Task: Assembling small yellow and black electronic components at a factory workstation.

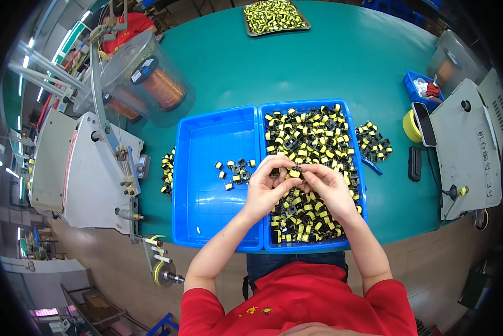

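Observation:
Between my fingertips is a small black coil bobbin wrapped with yellow tape. My left hand pinches it from the left, and my right hand grips it from the right. Both hands are above the right blue tray, which is heaped with similar yellow-and-black bobbins. Joined to its left side stands another blue tray, with a small cluster of bobbins on its floor near my left hand.
Loose bobbins lie on the green table outside both trays. A metal tray of yellow parts sits at the far edge. Left are a winding machine and copper wire spools; right are a phone, yellow tape roll and grey machine.

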`<control>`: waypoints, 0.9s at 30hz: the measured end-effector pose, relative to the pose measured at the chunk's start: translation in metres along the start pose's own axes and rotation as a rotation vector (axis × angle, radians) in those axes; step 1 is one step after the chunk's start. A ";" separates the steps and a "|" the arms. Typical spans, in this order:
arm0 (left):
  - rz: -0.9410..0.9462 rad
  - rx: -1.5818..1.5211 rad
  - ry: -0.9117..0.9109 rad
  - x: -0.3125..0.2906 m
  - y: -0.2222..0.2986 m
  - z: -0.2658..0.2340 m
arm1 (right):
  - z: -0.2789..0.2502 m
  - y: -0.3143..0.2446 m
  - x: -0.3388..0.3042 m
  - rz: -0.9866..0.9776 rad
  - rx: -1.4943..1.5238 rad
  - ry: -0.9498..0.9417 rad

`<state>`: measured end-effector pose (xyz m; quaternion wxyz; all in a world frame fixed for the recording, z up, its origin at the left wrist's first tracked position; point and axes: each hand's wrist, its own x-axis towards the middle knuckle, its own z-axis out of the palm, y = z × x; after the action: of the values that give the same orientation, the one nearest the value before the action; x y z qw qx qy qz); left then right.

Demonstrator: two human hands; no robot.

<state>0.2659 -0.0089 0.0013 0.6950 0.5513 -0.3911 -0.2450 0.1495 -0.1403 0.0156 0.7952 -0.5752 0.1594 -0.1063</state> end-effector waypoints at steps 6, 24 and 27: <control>-0.078 -0.100 0.086 0.002 0.007 0.000 | 0.000 -0.010 0.000 -0.063 0.108 0.086; -0.535 -0.706 0.079 0.006 0.006 -0.009 | 0.008 -0.005 -0.003 -0.224 -0.090 0.081; -0.527 -0.687 -0.039 0.002 0.005 -0.007 | 0.008 -0.005 -0.004 -0.374 -0.411 0.135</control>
<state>0.2723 -0.0052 0.0064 0.7443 0.3644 -0.1456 -0.5404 0.1488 -0.1330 0.0234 0.6163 -0.7354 0.1213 -0.2544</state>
